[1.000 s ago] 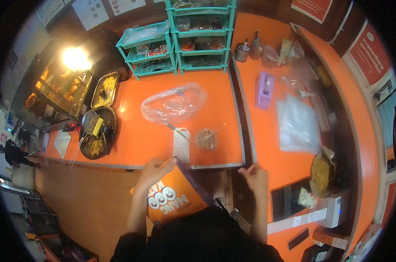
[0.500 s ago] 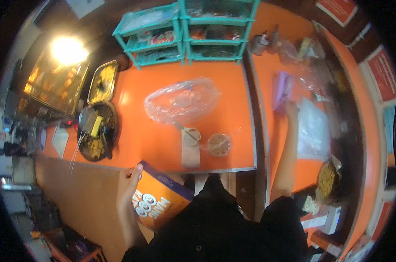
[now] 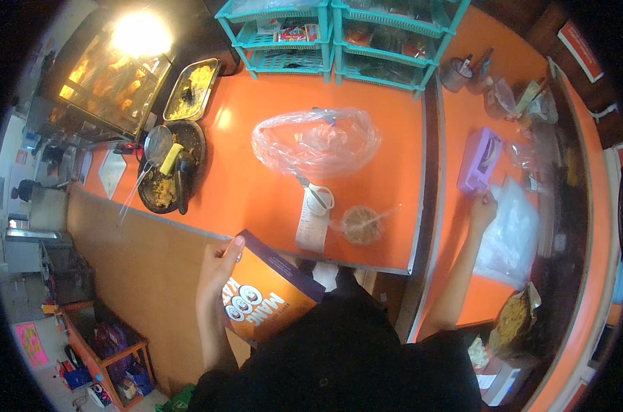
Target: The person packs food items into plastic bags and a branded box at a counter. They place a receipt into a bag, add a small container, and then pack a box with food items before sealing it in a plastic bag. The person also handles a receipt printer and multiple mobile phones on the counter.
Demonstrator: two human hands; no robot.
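My left hand [image 3: 220, 275] grips an orange and purple printed paper box or packet [image 3: 270, 281] by its top corner, low in front of the counter. My right hand [image 3: 482, 204] reaches over the right counter, fingers pinched at the near end of a lilac tape dispenser [image 3: 479, 159]; whatever they hold is too small to make out. Beside that hand lies a stack of clear plastic bags [image 3: 509, 240]. On the middle counter [image 3: 229, 158] are a loose clear bag [image 3: 315, 141], white-handled scissors [image 3: 320, 197] on a paper slip [image 3: 310, 233] and a small bagged round item [image 3: 361, 223].
A lit food warmer [image 3: 109, 89], a tray of yellow food [image 3: 191, 93] and a dark pan with utensils [image 3: 166, 185] stand left. Teal racks [image 3: 387, 38] are at the back. A sack of yellowish food [image 3: 514, 319] sits near right. A distant dark-clad person [image 3: 24, 191] is at far left.
My right hand has moved from beside the orange packet forward and right to the lilac dispenser. My left hand has shifted left, still holding the packet. The whole view has shifted.
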